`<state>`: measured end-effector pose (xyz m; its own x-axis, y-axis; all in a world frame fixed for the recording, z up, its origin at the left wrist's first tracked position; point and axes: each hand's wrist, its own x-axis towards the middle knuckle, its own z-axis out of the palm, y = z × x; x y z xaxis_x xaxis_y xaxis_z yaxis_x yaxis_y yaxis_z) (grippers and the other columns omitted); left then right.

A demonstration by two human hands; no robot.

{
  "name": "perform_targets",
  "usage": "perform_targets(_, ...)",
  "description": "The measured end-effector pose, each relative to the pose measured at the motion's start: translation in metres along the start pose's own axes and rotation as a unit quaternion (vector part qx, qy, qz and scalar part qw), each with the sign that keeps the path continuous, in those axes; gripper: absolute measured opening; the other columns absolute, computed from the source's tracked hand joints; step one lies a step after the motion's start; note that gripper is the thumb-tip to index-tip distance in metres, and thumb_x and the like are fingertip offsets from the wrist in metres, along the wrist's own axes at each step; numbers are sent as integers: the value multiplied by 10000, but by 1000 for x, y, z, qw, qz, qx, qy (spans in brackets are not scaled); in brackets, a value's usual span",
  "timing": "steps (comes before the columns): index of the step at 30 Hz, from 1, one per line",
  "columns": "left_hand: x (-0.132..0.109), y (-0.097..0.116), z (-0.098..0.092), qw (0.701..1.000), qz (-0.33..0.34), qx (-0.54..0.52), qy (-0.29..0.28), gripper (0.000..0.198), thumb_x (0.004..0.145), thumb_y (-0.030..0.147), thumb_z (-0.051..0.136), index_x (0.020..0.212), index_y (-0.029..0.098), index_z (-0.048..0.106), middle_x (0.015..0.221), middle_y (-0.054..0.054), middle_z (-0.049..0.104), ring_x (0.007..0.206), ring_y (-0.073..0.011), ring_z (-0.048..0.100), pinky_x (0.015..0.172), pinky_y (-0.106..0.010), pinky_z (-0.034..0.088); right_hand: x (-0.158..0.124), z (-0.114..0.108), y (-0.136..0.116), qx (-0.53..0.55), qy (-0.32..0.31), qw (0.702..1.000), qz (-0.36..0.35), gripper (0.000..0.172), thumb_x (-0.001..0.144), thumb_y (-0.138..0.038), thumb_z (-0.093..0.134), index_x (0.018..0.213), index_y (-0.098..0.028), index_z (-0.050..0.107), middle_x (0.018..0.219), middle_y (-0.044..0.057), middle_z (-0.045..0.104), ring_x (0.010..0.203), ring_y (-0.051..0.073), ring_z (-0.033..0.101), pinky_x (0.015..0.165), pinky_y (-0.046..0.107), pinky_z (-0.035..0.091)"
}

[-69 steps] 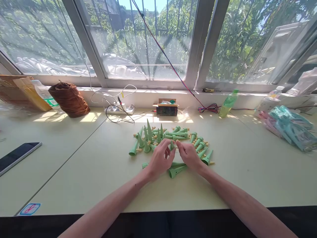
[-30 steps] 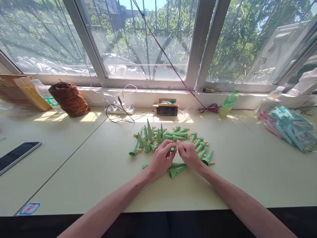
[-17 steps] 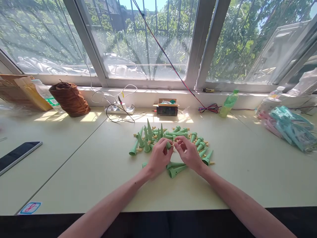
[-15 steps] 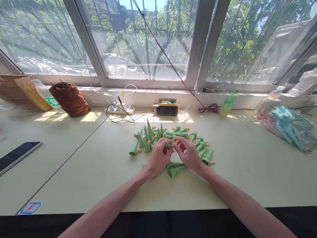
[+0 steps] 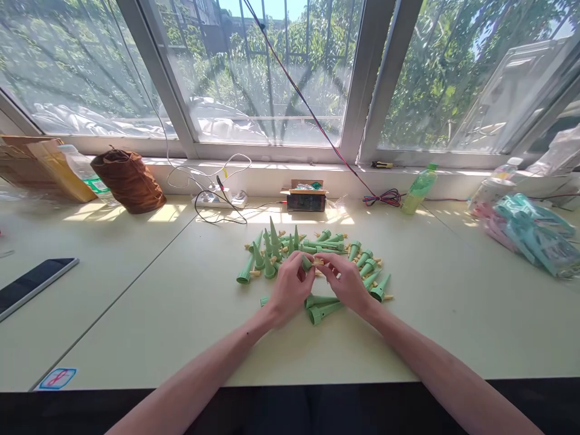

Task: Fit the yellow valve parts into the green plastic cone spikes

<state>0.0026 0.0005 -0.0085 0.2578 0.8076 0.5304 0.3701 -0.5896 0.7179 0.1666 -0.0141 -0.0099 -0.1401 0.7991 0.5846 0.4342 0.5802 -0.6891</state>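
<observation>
Glass, hazy and set in grey metal frames, fills the broad window [image 5: 258, 78] behind a smooth, pale cream table [image 5: 181, 326] crossed by a straight dark seam. Over its middle spreads a loose cluster of matte green plastic cones [image 5: 274, 240], some standing point-up, others lying on their sides with ribbed collars and stubby tan ends showing. Crinkled teal plastic packaging [image 5: 530, 229] slumps at the right; a wrinkled brown bag [image 5: 129, 181], soft and roughly cylindrical, tilts at the left, with a flat, dark-screened device [image 5: 34, 287] nearer the front. At the cluster's centre, the left hand [image 5: 290, 284] has thumb and fingers clamped round one tapered green cone [image 5: 306, 263], which sits between the two hands. Just beside it, the right hand [image 5: 344, 279] pinches a small tan peg [image 5: 318, 262] between thumb and fingertips; whether peg and cone touch is too small to tell.
</observation>
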Motion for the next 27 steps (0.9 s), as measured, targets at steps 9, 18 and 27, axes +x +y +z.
perform_targets(9, -1, 0, 0, 1000, 6, 5, -6, 14, 873, 171, 570, 863, 180, 570, 957, -30, 625, 565, -73, 464, 517, -234, 409, 2, 0, 0, -8, -2, 1000, -5, 177, 959, -254, 562, 1029, -186, 710, 863, 56, 731, 683, 167, 617, 591, 264, 483)
perform_targets(18, -1, 4, -2, 1000, 25, 7, -15, 36, 877, 151, 551, 873, 187, 554, 980, -32, 611, 554, -65, 456, 521, -232, 418, 2, -1, 1, -16, -15, 1000, -1, 182, 974, -264, 527, 917, -182, 679, 742, 24, 673, 642, 155, 582, 615, 253, 449)
perform_targets(27, -2, 4, -1, 999, 31, 6, -15, 31, 887, 166, 551, 872, 192, 546, 969, -26, 599, 551, -65, 454, 522, -235, 414, -1, 0, 2, -39, -9, 999, 5, 219, 992, -323, 501, 885, -186, 636, 733, 21, 642, 636, 151, 550, 609, 247, 428)
